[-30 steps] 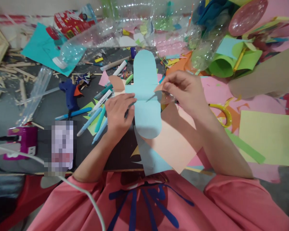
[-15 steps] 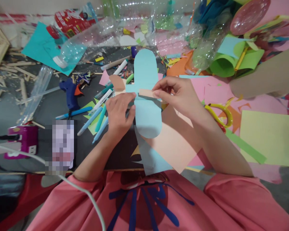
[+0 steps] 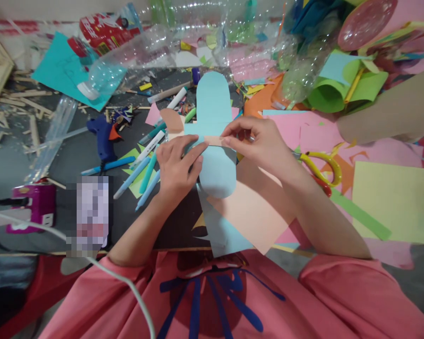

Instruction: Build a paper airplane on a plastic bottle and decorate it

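Note:
A light blue paper cut-out (image 3: 214,101) with rounded ends lies upright in the middle of the table. Across its waist is a narrow peach paper strip (image 3: 212,140). My right hand (image 3: 256,139) pinches the strip's right end between thumb and index finger. From the other side, my left hand (image 3: 180,162) rests on the cut-out's left edge, fingers apart, an index fingertip near the strip's left end. Beneath the lower part of the cut-out is a larger peach sheet (image 3: 257,207). A brown curved paper piece (image 3: 172,120) sits just above my left hand.
Markers (image 3: 146,149) and a blue glue gun (image 3: 104,136) lie to the left, near a purple box (image 3: 38,205) and a phone (image 3: 92,212). Yellow-handled scissors (image 3: 334,167) are by my right forearm. Plastic bottles (image 3: 127,59) and paper scraps line the back.
The peach strip now lies flatter against the blue cut-out. My left index finger has reached right, onto the cut-out beside the strip, and my right hand has shifted slightly left.

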A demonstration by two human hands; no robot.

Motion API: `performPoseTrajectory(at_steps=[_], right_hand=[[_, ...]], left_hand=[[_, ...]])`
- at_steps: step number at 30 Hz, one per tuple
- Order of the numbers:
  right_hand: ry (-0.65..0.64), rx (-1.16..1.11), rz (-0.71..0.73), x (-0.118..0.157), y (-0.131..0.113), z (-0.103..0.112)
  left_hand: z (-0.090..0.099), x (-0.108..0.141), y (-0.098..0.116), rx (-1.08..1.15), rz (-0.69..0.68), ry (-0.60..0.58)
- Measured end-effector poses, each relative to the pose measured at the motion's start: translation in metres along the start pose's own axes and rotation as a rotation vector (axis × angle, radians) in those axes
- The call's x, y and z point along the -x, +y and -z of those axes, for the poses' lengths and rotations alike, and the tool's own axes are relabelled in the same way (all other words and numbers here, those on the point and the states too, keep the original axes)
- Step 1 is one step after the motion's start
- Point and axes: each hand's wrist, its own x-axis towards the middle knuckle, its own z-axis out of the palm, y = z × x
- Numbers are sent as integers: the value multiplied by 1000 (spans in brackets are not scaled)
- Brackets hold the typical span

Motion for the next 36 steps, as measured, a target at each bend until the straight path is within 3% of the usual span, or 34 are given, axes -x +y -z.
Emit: performPoseTrajectory(at_steps=[14,32,36], right_hand=[[19,93,23,0,5,1],[14,172,42,0,6,-2],[74,170,17,0,10,2]], left_hand=[[0,1,0,50,12,-15],[4,1,3,23,46,-144],[4,1,3,35,44,-141]])
